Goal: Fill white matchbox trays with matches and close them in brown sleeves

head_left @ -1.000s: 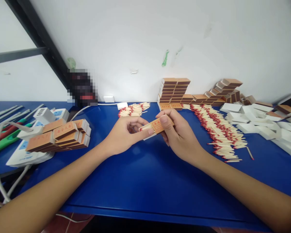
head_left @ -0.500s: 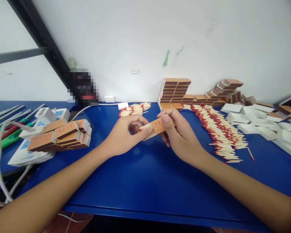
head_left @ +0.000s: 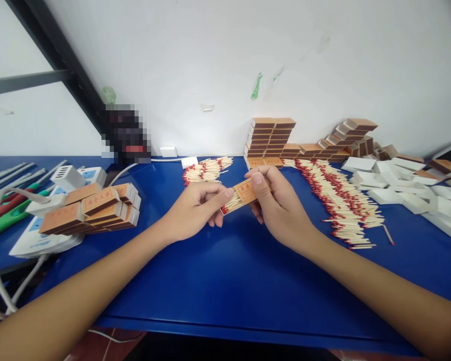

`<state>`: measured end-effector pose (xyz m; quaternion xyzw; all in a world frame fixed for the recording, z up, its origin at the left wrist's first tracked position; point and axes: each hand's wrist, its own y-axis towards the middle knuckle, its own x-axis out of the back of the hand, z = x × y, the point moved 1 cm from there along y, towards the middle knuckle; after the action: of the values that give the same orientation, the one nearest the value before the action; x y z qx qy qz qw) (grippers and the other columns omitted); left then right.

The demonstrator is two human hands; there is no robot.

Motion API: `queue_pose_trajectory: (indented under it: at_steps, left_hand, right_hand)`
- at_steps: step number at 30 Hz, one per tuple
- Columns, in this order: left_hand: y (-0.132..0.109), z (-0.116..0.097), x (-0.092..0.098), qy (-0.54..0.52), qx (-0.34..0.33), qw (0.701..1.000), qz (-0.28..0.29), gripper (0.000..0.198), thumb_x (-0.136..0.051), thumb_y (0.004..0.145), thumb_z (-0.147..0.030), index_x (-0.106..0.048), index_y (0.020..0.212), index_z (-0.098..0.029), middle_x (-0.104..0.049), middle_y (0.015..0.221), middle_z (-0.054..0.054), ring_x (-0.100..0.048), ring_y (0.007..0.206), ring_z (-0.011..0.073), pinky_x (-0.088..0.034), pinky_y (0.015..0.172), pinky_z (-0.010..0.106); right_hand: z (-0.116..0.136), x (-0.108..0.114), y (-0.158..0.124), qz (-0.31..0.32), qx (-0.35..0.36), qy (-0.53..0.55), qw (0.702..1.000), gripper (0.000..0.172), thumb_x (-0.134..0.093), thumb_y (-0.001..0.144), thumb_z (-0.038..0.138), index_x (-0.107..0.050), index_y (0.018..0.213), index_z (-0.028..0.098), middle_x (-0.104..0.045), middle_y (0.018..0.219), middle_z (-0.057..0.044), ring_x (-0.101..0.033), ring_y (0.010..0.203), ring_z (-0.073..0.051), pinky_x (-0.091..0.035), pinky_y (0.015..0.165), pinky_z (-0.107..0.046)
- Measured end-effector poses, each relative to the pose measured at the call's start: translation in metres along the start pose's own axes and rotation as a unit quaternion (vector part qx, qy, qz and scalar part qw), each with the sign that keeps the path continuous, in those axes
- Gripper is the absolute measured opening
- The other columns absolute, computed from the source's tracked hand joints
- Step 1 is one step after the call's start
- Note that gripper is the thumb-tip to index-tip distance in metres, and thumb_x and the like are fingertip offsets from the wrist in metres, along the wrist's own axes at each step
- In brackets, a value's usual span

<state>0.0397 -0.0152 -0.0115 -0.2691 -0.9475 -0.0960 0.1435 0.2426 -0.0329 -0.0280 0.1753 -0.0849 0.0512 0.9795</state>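
Partly open — one filled matchbox (head_left: 245,192) is pinched by left hand (head_left: 193,210) and right hand (head_left: 285,210); loose matches (head_left: 334,198), three o'clock, are left unboxed.

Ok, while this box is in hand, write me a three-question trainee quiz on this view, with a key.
1. Which of these lies toward the far right of the smooth blue table?
a) green-handled tools
b) folded white card trays
c) a white plastic power strip

2. True or false: the orange rectangular cardboard matchbox between the left hand and the right hand is partly open, with red-tipped wooden matches showing.

3. Fill in: the matchbox's printed orange sleeve is gripped by the ___ hand.

Key:
1. b
2. True
3. right
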Motion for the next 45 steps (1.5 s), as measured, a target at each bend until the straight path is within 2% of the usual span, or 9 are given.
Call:
queue_pose_trajectory:
  at_steps: [6, 12, 18, 20, 24, 28, 33, 39, 45]
  left_hand:
    - [-0.001, -0.001, -0.001, -0.003, 0.015, 1.0, 0.013, 0.052, -0.066, 0.102, -0.065, -0.065, 0.079, -0.019, -0.07, 0.06, 0.002, -0.061, 0.052, 0.0122, -0.048, 0.054, 0.024]
    - [0.0, -0.002, -0.005, -0.084, 0.023, 0.995, 0.038, 0.049, -0.068, 0.101, -0.066, -0.065, 0.086, -0.019, -0.073, 0.068, 0.003, -0.065, 0.058, 0.0137, -0.053, 0.057, 0.026]
    - [0.001, -0.003, -0.003, -0.092, 0.002, 0.995, 0.036, 0.053, -0.07, 0.1, -0.067, -0.064, 0.081, -0.018, -0.068, 0.067, 0.001, -0.062, 0.058, 0.0114, -0.052, 0.058, 0.025]
    - [0.0, -0.002, -0.003, -0.1, 0.003, 0.994, 0.035, 0.05, -0.067, 0.102, -0.066, -0.068, 0.09, -0.017, -0.067, 0.07, 0.001, -0.062, 0.06, 0.0115, -0.053, 0.06, 0.025]
    - [-0.002, 0.003, -0.006, -0.055, -0.022, 0.998, -0.027, 0.059, -0.079, 0.097, -0.054, -0.065, 0.143, -0.019, -0.072, 0.083, 0.0, -0.065, 0.065, 0.0138, -0.055, 0.065, 0.028]
    - [-0.003, 0.009, -0.006, 0.033, -0.072, 0.991, -0.108, 0.057, -0.084, 0.094, -0.048, -0.072, 0.141, -0.018, -0.073, 0.081, 0.0, -0.067, 0.069, 0.015, -0.057, 0.071, 0.029]
    - [-0.003, 0.01, -0.004, 0.058, -0.077, 0.99, -0.105, 0.058, -0.09, 0.089, -0.046, -0.078, 0.139, -0.018, -0.082, 0.087, 0.002, -0.07, 0.073, 0.0161, -0.059, 0.075, 0.03]
    - [-0.004, 0.007, -0.003, 0.022, -0.054, 0.996, -0.066, 0.065, -0.09, 0.09, -0.036, -0.071, 0.149, -0.017, -0.077, 0.072, -0.002, -0.068, 0.063, 0.0144, -0.059, 0.07, 0.028]
    - [-0.008, 0.01, -0.009, 0.097, -0.084, 0.991, -0.036, 0.065, -0.065, 0.108, -0.039, -0.049, 0.168, -0.019, -0.077, 0.089, 0.001, -0.068, 0.07, 0.0153, -0.057, 0.069, 0.028]
  right_hand:
    - [-0.004, -0.001, 0.001, -0.015, -0.012, 0.003, 1.0, 0.045, -0.051, 0.107, 0.073, -0.052, 0.105, 0.028, -0.051, 0.066, 0.007, -0.049, 0.053, -0.014, -0.04, 0.05, -0.03]
    - [-0.006, 0.0, 0.002, -0.037, -0.02, 0.018, 0.999, 0.046, -0.052, 0.106, 0.074, -0.05, 0.103, 0.029, -0.051, 0.067, 0.007, -0.048, 0.052, -0.013, -0.04, 0.047, -0.03]
    - [-0.001, 0.0, 0.001, 0.017, -0.018, 0.024, 0.999, 0.047, -0.052, 0.106, 0.075, -0.052, 0.101, 0.028, -0.049, 0.063, 0.008, -0.048, 0.05, -0.013, -0.041, 0.046, -0.029]
    - [-0.002, 0.001, 0.002, 0.012, -0.029, 0.03, 0.999, 0.047, -0.054, 0.105, 0.075, -0.052, 0.1, 0.028, -0.048, 0.063, 0.008, -0.048, 0.048, -0.013, -0.04, 0.044, -0.029]
    - [-0.006, 0.006, 0.006, -0.02, -0.055, 0.035, 0.998, 0.049, -0.056, 0.103, 0.077, -0.054, 0.102, 0.028, -0.049, 0.063, 0.007, -0.05, 0.049, -0.014, -0.039, 0.041, -0.029]
    - [-0.006, 0.007, 0.007, -0.03, -0.056, 0.046, 0.997, 0.049, -0.058, 0.102, 0.077, -0.055, 0.103, 0.028, -0.049, 0.065, 0.006, -0.05, 0.049, -0.014, -0.04, 0.041, -0.028]
    - [0.002, 0.0, -0.001, 0.038, -0.061, 0.05, 0.996, 0.048, -0.051, 0.106, 0.075, -0.054, 0.106, 0.027, -0.052, 0.067, 0.006, -0.05, 0.051, -0.013, -0.042, 0.044, -0.026]
    - [0.006, -0.006, -0.011, 0.151, -0.085, 0.057, 0.983, 0.052, -0.043, 0.109, 0.074, -0.05, 0.126, 0.026, -0.059, 0.077, 0.005, -0.054, 0.059, -0.013, -0.048, 0.051, -0.027]
    - [0.016, -0.01, -0.017, 0.157, -0.088, 0.059, 0.982, 0.063, -0.04, 0.111, 0.074, -0.035, 0.151, 0.025, -0.056, 0.078, 0.006, -0.054, 0.063, -0.015, -0.049, 0.056, -0.03]
